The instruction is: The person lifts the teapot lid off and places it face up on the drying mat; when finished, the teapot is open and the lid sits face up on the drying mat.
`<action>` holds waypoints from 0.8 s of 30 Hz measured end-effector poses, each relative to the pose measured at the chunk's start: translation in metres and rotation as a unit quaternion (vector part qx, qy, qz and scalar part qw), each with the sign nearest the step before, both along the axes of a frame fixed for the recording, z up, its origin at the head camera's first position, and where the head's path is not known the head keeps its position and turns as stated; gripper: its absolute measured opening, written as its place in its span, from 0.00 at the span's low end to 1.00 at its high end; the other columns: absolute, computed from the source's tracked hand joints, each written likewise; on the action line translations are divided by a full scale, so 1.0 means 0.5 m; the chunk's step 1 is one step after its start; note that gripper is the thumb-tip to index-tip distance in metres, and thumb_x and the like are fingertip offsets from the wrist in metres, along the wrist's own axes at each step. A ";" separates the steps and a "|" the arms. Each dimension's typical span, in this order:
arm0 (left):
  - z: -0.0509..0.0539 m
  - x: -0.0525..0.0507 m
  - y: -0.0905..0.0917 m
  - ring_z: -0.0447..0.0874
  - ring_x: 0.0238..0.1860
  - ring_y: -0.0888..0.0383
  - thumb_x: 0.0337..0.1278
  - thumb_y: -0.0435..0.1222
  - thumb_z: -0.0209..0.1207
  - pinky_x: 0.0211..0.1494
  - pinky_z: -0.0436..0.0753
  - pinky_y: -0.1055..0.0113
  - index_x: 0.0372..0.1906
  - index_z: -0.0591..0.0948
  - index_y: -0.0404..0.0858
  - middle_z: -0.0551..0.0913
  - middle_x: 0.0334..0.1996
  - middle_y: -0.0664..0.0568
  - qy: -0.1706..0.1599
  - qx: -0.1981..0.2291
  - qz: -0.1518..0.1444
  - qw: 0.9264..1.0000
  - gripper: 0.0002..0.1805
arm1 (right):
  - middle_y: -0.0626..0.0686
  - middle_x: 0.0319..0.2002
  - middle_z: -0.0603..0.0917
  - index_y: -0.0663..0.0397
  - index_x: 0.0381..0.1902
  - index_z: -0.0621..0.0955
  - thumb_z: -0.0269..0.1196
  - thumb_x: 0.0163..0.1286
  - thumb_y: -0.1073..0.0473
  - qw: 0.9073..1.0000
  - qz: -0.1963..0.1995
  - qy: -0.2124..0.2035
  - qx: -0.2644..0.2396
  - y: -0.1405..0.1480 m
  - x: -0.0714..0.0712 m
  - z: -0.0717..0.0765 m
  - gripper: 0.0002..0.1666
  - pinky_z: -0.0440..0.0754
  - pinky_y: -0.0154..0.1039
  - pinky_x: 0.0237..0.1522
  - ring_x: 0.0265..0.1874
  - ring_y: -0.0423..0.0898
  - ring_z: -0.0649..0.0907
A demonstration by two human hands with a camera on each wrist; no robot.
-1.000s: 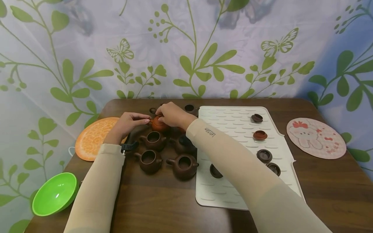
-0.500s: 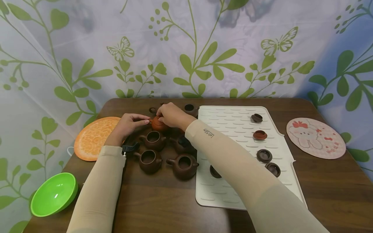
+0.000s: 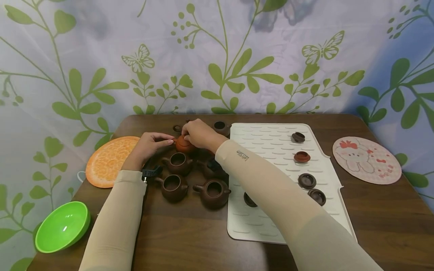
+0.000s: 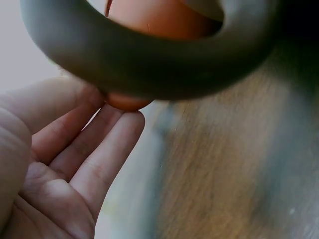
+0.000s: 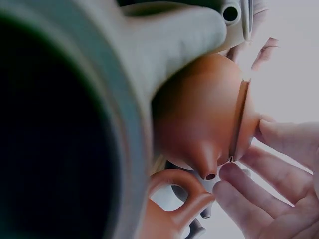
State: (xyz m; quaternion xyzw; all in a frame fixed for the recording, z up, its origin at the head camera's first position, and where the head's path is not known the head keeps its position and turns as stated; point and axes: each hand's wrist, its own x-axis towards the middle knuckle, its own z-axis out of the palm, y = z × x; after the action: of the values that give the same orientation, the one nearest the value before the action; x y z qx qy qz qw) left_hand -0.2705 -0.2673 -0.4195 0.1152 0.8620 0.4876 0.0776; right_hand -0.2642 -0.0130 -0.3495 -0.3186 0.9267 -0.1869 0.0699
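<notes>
A small orange teapot (image 3: pixel 183 145) stands among brown teapots at the back left of the table. My left hand (image 3: pixel 149 146) pinches its side handle between thumb and fingertips; the left wrist view shows that orange handle end (image 4: pixel 127 102) partly behind a blurred dark ring. On top, my right hand (image 3: pixel 200 133) holds the orange lid (image 5: pixel 246 122) with thumb and fingers. In the right wrist view the lid sits on the pot with a thin seam, above the spout (image 5: pixel 204 162). Close by stand brown lidless teapots (image 3: pixel 178 162), and an orange loop handle (image 5: pixel 174 186) of another pot.
A white ridged mat (image 3: pixel 264 226) lies right of the teapots, bearing several dark lids and one red lid (image 3: pixel 301 156). An orange-slice placemat (image 3: pixel 108 162) and green bowl (image 3: pixel 62 226) are at left. A pink rabbit placemat (image 3: pixel 367 160) lies at right.
</notes>
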 end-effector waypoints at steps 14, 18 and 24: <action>0.012 -0.038 0.005 0.83 0.55 0.50 0.69 0.47 0.70 0.59 0.81 0.54 0.57 0.90 0.40 0.88 0.53 0.48 0.007 -0.015 -0.004 1.000 0.20 | 0.53 0.46 0.86 0.59 0.56 0.83 0.59 0.84 0.58 0.997 -0.010 -0.018 -0.079 0.047 -0.007 0.046 0.13 0.82 0.39 0.44 0.39 0.44 0.84; 0.013 -0.042 0.009 0.83 0.55 0.51 0.68 0.47 0.71 0.60 0.81 0.51 0.56 0.91 0.42 0.88 0.53 0.49 -0.002 -0.019 0.003 1.000 0.19 | 0.52 0.44 0.85 0.59 0.54 0.82 0.60 0.84 0.58 0.994 -0.014 -0.024 -0.104 0.085 -0.011 0.050 0.11 0.81 0.41 0.44 0.37 0.46 0.84; 0.016 -0.046 0.014 0.82 0.57 0.50 0.68 0.47 0.70 0.62 0.79 0.49 0.57 0.90 0.42 0.87 0.55 0.48 -0.013 -0.019 0.006 1.000 0.19 | 0.54 0.45 0.86 0.58 0.55 0.83 0.60 0.83 0.57 0.990 -0.040 -0.037 -0.128 0.168 -0.018 0.049 0.12 0.80 0.46 0.44 0.38 0.49 0.83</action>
State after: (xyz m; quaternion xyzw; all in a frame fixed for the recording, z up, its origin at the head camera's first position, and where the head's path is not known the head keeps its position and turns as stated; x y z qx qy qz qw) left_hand -0.2935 -0.2600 -0.4113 0.1017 0.8708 0.4729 0.0883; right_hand -0.2731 0.0710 -0.3252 -0.2807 0.9038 -0.3182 0.0552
